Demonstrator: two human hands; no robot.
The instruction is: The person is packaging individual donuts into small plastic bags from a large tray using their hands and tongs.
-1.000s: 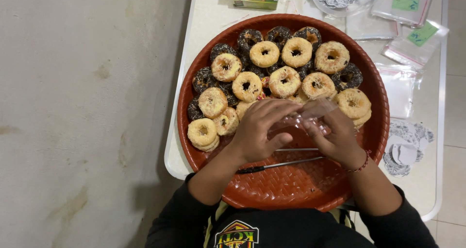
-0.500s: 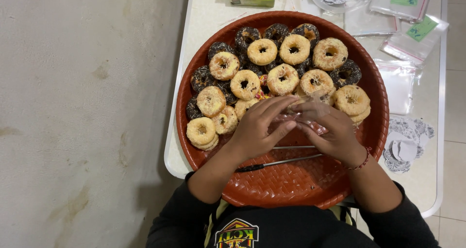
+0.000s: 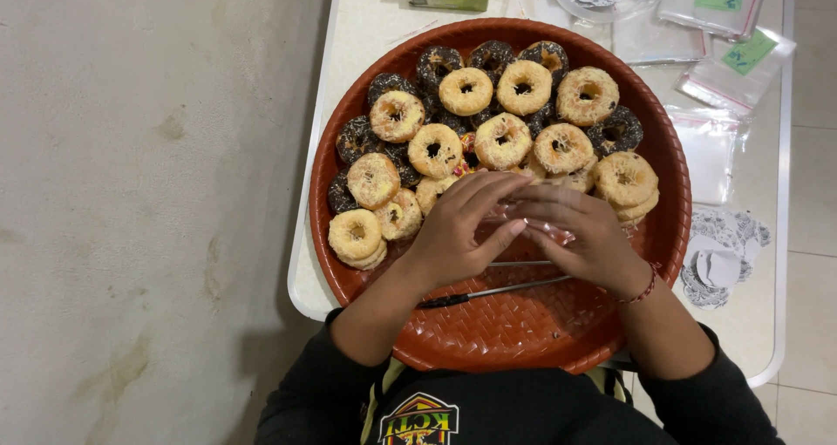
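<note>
Both hands meet over the middle of the round red woven tray. Left hand and right hand have their fingers curled narrow around a small clear plastic bag, held just above the near doughnuts; what is inside is hidden by the hands.

Risks, as I judge them:
- Thin bag pinched between fingertips; a slack pinch could drop it onto the glazed doughnuts.
- Metal tongs lie under the wrists; a sleeve may nudge them off the tray.
- Tray overhangs the near edge of the white desk; leaning on it could tip it.
</note>
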